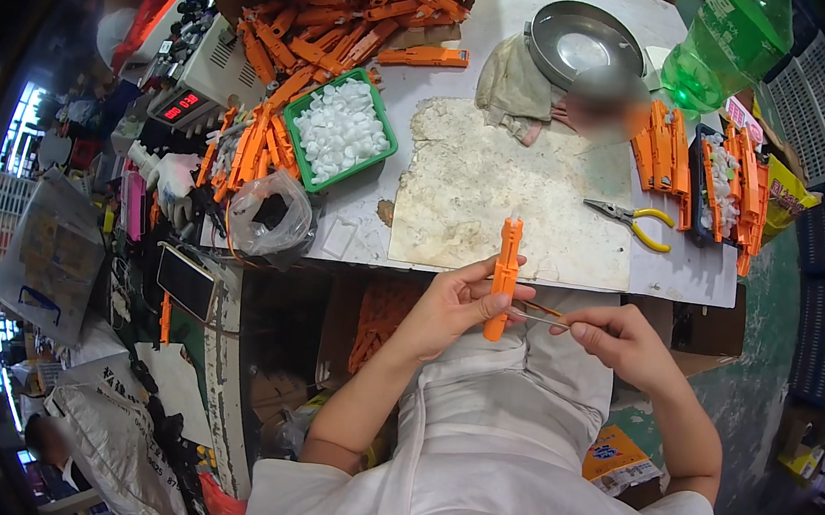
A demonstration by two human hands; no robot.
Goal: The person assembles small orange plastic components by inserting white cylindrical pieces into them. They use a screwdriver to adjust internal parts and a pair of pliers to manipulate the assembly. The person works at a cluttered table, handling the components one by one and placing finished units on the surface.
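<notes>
My left hand (pixel 453 304) grips an orange plastic housing (pixel 504 272), held upright just below the table's front edge. My right hand (pixel 620 342) pinches thin metal tweezers (pixel 539 313) whose tips touch the lower side of the orange housing. Both hands are over my lap, in front of a worn, stained work mat (pixel 500 191) on the white table (pixel 678 270).
A green tray of small white parts (pixel 339 130) sits left of the mat, with a heap of orange housings (pixel 338 8) behind it. Yellow-handled pliers (pixel 633 220), a metal bowl (pixel 581 39), a grey rag (pixel 511 87), a green bottle (pixel 731 45) and trays of orange parts (pixel 732 186) lie to the right.
</notes>
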